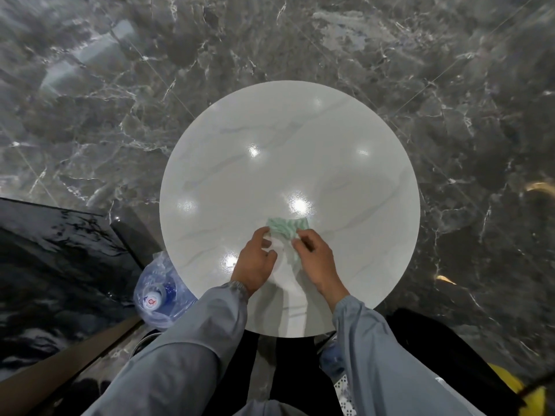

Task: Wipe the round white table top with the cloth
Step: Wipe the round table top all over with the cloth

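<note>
The round white table top (288, 163) with faint grey veins fills the middle of the head view. A pale green and white cloth (287, 230) lies on its near part. My left hand (255, 259) pinches the cloth's left edge. My right hand (316, 258) grips its right side, with white fabric bunched between the two hands. Both hands rest low on the table, close together, in grey-blue sleeves.
A large clear water bottle (159, 292) with a white cap stands on the floor by the table's left near edge. A glossy black counter (54, 259) is at the left. Dark marble floor (450, 85) surrounds the table. A yellow object (522, 391) sits at the lower right.
</note>
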`<state>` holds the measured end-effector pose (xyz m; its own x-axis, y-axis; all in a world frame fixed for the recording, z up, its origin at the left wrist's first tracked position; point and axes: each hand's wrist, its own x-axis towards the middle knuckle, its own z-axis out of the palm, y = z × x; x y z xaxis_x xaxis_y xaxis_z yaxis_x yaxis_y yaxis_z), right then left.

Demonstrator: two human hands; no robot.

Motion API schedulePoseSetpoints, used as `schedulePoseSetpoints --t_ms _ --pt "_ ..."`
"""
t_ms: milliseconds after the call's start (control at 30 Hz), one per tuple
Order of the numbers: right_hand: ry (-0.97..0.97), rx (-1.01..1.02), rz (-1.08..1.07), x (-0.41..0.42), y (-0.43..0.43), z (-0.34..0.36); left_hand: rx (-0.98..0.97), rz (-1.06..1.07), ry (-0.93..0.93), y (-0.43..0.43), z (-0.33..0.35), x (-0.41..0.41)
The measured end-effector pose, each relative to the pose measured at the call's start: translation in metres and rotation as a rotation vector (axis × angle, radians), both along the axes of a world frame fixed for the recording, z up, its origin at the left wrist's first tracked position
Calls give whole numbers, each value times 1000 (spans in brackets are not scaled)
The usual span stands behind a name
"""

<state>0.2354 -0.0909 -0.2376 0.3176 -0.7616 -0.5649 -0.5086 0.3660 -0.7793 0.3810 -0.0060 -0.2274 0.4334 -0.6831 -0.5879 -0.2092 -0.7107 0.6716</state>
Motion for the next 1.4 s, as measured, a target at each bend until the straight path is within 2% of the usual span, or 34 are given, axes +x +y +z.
schedulePoseSetpoints --t_ms 133,267,433,567,633,700,800,867,967,1067,1133,1267,1333,1400 --pt "-84 104 -187 -2 -15 11 -30 86 23 -3 3 4" --pt "-273 333 -390 -2 -30 15 -36 129 12 -6 4 8" --pt "-431 506 -458 -2 -31 20 -47 135 7 -5 2 11" --pt "-385 501 -463 -3 -31 18 -39 159 33 -2 -1 12" --pt "-236 355 -357 -5 -34 19 -40 146 29 0 -2 11" --pt "-48 105 -245 -9 -36 21 -41 136 24 1 -4 11" --pt "69 -210 -146 -18 -39 23 -46 120 2 5 -7 11" --pt "146 -349 54 -21 -42 12 -49 90 -19 9 -7 12" --pt "162 -533 449 -14 -30 -20 -39 56 -52 16 -7 14" --pt "316 -759 736 -8 -6 -37 -49 13 -126 25 -13 17" --pt "370 -840 808 -11 3 -43 -36 12 -143 32 -16 20" --pt "339 -916 925 -14 3 -48 -39 21 -160 40 -17 25" --pt "290 -908 858 -13 -3 -44 -42 12 -166 43 -17 26" --pt "238 -786 626 -8 -10 -30 -41 9 -166 44 -16 26"
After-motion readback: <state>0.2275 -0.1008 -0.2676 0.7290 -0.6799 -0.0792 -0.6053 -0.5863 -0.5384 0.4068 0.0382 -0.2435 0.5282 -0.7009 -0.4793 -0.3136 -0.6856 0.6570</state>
